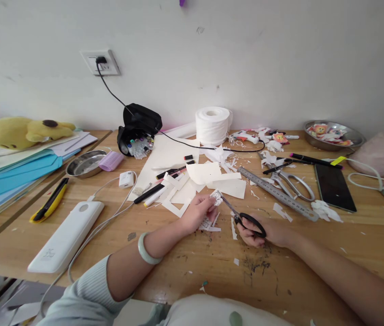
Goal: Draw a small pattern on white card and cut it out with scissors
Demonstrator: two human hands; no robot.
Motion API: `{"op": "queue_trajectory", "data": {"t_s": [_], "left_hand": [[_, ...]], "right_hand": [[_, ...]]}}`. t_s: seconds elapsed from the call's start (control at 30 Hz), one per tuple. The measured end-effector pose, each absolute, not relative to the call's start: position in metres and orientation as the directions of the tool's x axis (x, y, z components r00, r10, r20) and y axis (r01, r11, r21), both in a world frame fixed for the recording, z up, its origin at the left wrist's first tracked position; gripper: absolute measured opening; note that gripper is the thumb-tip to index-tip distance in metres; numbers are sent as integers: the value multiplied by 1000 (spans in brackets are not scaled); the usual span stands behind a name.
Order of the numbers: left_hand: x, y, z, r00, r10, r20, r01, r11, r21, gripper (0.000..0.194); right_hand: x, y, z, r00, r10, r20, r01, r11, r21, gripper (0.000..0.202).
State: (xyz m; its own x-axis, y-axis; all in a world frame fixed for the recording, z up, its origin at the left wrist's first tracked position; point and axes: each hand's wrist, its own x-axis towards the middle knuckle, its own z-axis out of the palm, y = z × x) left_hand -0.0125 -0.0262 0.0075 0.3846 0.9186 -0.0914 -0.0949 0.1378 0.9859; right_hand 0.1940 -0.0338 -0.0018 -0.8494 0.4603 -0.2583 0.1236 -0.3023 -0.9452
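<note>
Between the fingers of my left hand (196,213) is a small paper piece with black line drawings (216,198). My right hand (258,232) is closed round the black handles of a pair of scissors (233,210), whose blades point up and left to the edge of that piece. Another drawn paper piece (206,223) lies on the table just below my left hand, partly hidden by it. Thin paper strips lie close by, one of them (234,228) left of my right hand. White paper cut-offs (203,173) and markers (149,193) lie beyond my left hand.
On the wooden table (192,267), a steel ruler (276,192), large metal scissors (295,184) and a phone (335,186) lie right. A power bank (66,236), cable and yellow cutter (49,200) are left. Behind stand a tissue roll (212,126), a pen case (139,129) and a metal bowl (358,144).
</note>
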Motion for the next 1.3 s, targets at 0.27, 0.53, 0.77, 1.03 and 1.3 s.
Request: {"op": "queue_trajectory", "data": {"t_s": [0.27, 0.53, 0.77, 1.03, 1.3], "left_hand": [[-13, -27, 6, 348, 935, -75, -123, 125, 985, 39], [-16, -25, 4, 392, 914, -106, -103, 158, 982, 44], [-16, -25, 5, 412, 905, -108, -132, 177, 975, 44], [-17, -25, 5, 381, 920, -89, -106, 139, 985, 42], [-17, -24, 4, 355, 932, -80, -97, 121, 988, 39]], "right_hand": [[193, -34, 1, -826, 485, -286, 143, -311, -939, 49], [192, -37, 11, -796, 488, -357, 215, -324, -921, 50], [191, -36, 9, -823, 482, -301, 212, -232, -949, 52], [193, -35, 7, -833, 470, -293, 206, -228, -952, 52], [195, -35, 4, -842, 455, -289, 202, -231, -952, 53]]}}
